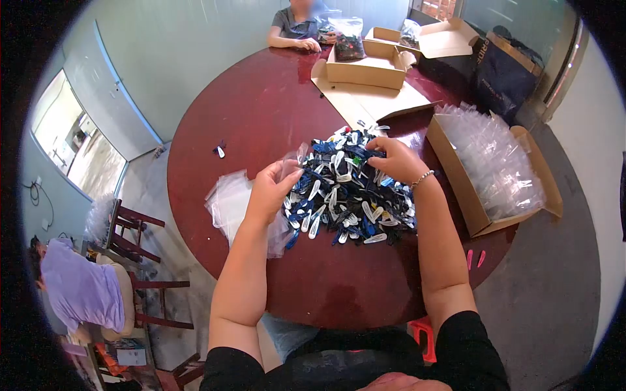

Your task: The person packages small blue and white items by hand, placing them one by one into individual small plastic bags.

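A large pile of hair clips (pixel 345 189), mostly blue, white and black, lies on the round dark red table (pixel 313 280). My left hand (pixel 275 186) is closed on a small clear plastic bag (pixel 290 163) at the pile's left edge. Over the pile's upper right side is my right hand (pixel 393 159), its fingers bent and closed at the clips; what they hold, if anything, is too small to make out. Flat clear bags (pixel 228 205) lie beside and under my left forearm.
An open carton (pixel 476 221) of clear bags stands right of my right arm. Beyond the pile are opened cartons (pixel 368 68) and a filled bag (pixel 349 42). A person (pixel 293 29) sits across the table; another person (pixel 85 287) sits at the lower left. Two pink clips (pixel 481 259) lie near the right edge.
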Available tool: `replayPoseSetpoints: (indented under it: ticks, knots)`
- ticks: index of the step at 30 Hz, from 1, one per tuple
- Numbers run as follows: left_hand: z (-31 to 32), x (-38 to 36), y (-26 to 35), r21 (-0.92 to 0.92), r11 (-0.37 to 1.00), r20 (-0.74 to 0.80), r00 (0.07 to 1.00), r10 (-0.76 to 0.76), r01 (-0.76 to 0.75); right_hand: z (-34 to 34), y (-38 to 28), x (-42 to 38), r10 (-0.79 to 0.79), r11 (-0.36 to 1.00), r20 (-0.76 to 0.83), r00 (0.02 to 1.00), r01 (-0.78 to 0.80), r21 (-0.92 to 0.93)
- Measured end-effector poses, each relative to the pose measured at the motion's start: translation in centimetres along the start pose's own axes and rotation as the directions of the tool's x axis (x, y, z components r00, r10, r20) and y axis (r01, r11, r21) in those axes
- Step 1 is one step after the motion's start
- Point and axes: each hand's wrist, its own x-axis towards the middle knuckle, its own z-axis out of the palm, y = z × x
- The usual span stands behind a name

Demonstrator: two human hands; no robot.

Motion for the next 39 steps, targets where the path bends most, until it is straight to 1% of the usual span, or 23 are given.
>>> replayPoseSetpoints:
  ticks: [4,6,7,9,10,12,13,15,16,18,19,22,25,26,28,29,31,32,33,34,35,37,39]
  knots:
    - [0.0,-0.1,0.2,-0.021,1.000,0.028,1.000,0.007,-0.007,0.1,-1.4,-0.4,-0.015,0.999,0.009,1.000,0.015,-0.037]
    - [-0.1,0.0,0.0,0.005,1.000,0.010,1.000,-0.002,0.001,0.6,-0.9,0.0,-0.151,0.986,-0.018,0.988,0.149,-0.074]
    - [0.0,0.0,0.0,0.007,1.000,0.010,1.000,-0.003,0.003,0.9,-0.8,0.0,-0.150,0.986,-0.018,0.989,0.148,-0.072]
    - [0.1,-0.1,0.1,-0.006,1.000,0.004,1.000,0.006,-0.006,1.4,-1.3,0.0,-0.300,0.945,-0.081,0.951,0.284,-0.161]
    - [0.0,-0.1,0.1,-0.005,1.000,0.004,1.000,0.006,-0.005,1.5,-1.8,0.0,-0.300,0.945,-0.081,0.951,0.285,-0.159]
    - [-0.1,0.1,0.0,0.024,1.000,0.006,1.000,0.005,-0.005,1.6,-3.1,-0.3,-0.188,0.975,0.017,0.982,0.189,-0.121]
    - [-0.1,0.0,0.0,0.025,1.000,0.008,1.000,0.005,-0.005,2.2,-2.7,-0.2,-0.286,0.949,-0.035,0.958,0.278,-0.145]
    - [0.0,-0.1,0.1,0.029,1.000,0.000,1.000,0.006,-0.006,3.2,-3.3,-0.7,-0.329,0.923,-0.119,0.937,0.292,-0.252]
    - [-0.1,-0.1,0.2,0.030,1.000,0.010,1.000,0.006,-0.006,3.7,-3.6,-0.8,-0.346,0.909,-0.118,0.931,0.302,-0.287]
    - [-0.3,0.0,0.2,0.086,0.996,0.005,1.000,0.017,-0.017,4.5,-4.7,-1.3,-0.295,0.897,-0.114,0.949,0.234,-0.374]
    - [-0.1,-0.1,0.2,0.062,0.998,-0.002,1.000,0.025,-0.025,5.3,-4.7,-1.2,-0.347,0.873,-0.139,0.927,0.265,-0.410]
    - [-0.1,-0.1,0.3,0.038,0.999,-0.002,0.999,0.034,-0.034,7.1,-5.1,-1.6,-0.494,0.777,-0.130,0.860,0.369,-0.510]
    - [0.2,-0.2,0.7,0.022,1.000,-0.020,1.000,0.013,-0.012,7.8,-6.2,-2.3,-0.431,0.735,0.011,0.902,0.359,-0.576]
    - [0.2,-0.1,0.7,0.024,1.000,-0.016,1.000,0.013,-0.013,7.9,-5.8,-2.2,-0.430,0.737,0.007,0.903,0.355,-0.575]
    - [0.2,-0.1,0.7,-0.001,1.000,-0.025,1.000,-0.010,0.010,7.5,-5.9,-1.8,-0.492,0.769,0.014,0.870,0.442,-0.462]
    - [0.2,-0.1,0.7,-0.001,1.000,-0.028,1.000,-0.010,0.010,6.8,-5.6,-1.8,-0.411,0.839,0.081,0.908,0.411,-0.357]
    - [0.0,-0.1,0.4,0.036,0.999,-0.008,1.000,0.003,-0.003,4.8,-6.2,-1.7,-0.345,0.888,0.095,0.934,0.357,-0.289]
    - [-0.1,-0.1,0.2,0.044,0.999,0.002,1.000,0.020,-0.020,4.4,-5.6,-1.3,-0.406,0.883,0.043,0.913,0.403,-0.242]
    - [-0.3,0.1,-0.1,0.055,0.998,0.009,0.999,0.035,-0.036,3.7,-4.9,-0.9,-0.425,0.894,0.015,0.905,0.422,-0.150]
    - [-0.3,0.2,0.0,0.071,0.997,0.025,0.999,0.037,-0.039,2.9,-5.2,-0.6,-0.429,0.895,0.002,0.903,0.425,-0.137]
    - [-0.3,0.0,0.2,0.076,0.997,0.017,1.000,0.025,-0.026,1.8,-5.5,-0.9,-0.323,0.943,0.008,0.947,0.322,-0.083]
    - [0.0,-0.3,0.7,0.069,0.998,0.012,1.000,0.015,-0.016,0.8,-4.4,-0.7,-0.374,0.927,-0.081,0.924,0.372,-0.042]
    - [0.2,-0.4,0.7,0.075,0.997,0.005,1.000,0.030,-0.030,-0.1,-4.1,-0.8,-0.348,0.937,-0.104,0.932,0.343,-0.067]
